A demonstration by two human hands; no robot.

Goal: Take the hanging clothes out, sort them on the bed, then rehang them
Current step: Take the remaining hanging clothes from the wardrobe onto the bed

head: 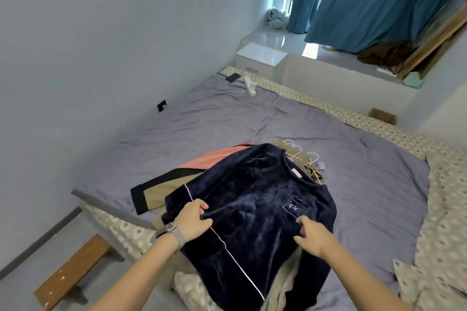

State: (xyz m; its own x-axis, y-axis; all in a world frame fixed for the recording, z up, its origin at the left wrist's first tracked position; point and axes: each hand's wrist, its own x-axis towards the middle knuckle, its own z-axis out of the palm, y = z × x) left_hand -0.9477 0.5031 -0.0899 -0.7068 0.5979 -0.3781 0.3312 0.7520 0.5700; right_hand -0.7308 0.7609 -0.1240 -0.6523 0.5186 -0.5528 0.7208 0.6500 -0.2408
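Left hand (193,219) pinching a fold of the navy velvet sweatshirt (252,209), right hand (312,237) loosely spread on it, white piping, chest embroidery, one sweatshirt atop a clothes pile on the bed (227,113), several white hangers (297,150).

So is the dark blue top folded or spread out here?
Spread out. The dark blue top lies flat and open over the other clothes, neckline and chest pocket showing. The left hand grips its fabric.
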